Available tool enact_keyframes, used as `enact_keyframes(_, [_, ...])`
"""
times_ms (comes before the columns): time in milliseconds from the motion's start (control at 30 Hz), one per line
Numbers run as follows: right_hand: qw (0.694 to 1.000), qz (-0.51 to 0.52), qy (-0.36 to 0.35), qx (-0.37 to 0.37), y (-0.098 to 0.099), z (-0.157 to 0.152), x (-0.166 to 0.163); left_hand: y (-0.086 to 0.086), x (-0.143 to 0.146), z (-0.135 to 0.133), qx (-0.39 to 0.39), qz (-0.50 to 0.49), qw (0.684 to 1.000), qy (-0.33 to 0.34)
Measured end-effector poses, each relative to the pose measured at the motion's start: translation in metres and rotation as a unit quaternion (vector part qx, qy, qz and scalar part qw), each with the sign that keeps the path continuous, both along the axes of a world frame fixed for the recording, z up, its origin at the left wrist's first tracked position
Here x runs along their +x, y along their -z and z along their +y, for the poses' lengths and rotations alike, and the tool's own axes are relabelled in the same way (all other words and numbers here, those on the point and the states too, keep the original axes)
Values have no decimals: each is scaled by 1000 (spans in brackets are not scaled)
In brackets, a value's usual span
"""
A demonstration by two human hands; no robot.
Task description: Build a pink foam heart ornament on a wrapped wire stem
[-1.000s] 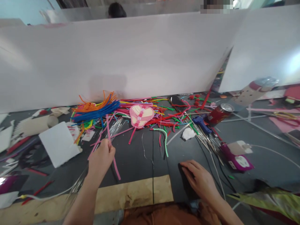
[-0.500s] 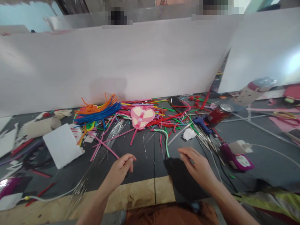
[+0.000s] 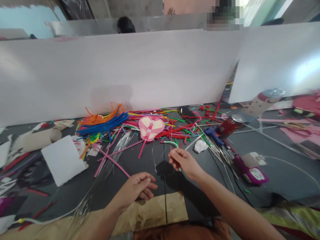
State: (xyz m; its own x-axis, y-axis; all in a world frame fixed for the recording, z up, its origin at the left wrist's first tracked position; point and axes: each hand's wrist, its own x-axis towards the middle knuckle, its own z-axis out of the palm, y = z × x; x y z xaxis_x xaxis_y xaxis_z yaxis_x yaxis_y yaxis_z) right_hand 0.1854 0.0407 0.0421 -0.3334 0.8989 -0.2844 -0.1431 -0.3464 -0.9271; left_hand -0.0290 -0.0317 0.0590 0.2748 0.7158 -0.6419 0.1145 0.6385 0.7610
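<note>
Over the front of the dark table, my left hand (image 3: 141, 188) hovers with loosely bent fingers apart and nothing in them. To its right and farther forward, my right hand (image 3: 183, 160) has its thumb and fingertips pinched together. What the pinch holds, if anything, is too small to make out; a very thin strand shows just above it. The mint-green pipe cleaner (image 3: 170, 142) lies behind the right hand, which hides part of it. Beyond both hands rests a pink and cream heart (image 3: 151, 128) with a pink stem, on a heap of coloured pipe cleaners (image 3: 173, 131).
Orange and blue pipe cleaner bundles (image 3: 106, 125) lie left of the heart. A white card (image 3: 62, 160) and cardboard tube (image 3: 38, 139) are at left. Right stand a red can (image 3: 232, 125), blue glue gun (image 3: 214, 136) and purple box (image 3: 251, 171). A white board (image 3: 125, 73) stands behind.
My right hand has moved left and forward, its fingers now pinched near the mint-green pipe cleaner. My left hand has shifted slightly right and nearer me, its fingers spreading more.
</note>
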Motion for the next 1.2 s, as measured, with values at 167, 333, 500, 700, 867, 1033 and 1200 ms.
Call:
enact_keyframes(167, [997,-21,-69,-7,3,-2,-3,-1,7,9,-65,-84,994,3])
enact_keyframes(333, [994,-50,-96,12,5,-5,-10,11,14,15,-50,-114,992,23])
enact_keyframes(500, [960,-212,-126,134,0,-3,3,17,16,25,-24,-112,993,23])
enact_keyframes(700, [756,-422,-35,499,-14,6,28,7,12,38,-11,-104,994,10])
enact_keyframes(867, [552,-443,-130,694,-26,13,18,-13,18,50,19,-98,991,85])
enact_keyframes(1033, [524,-465,-148,698,-23,24,25,-23,11,58,163,65,972,158])
enact_keyframes(1200, [623,-482,-97,608,-18,39,68,-25,-24,60,277,231,924,130])
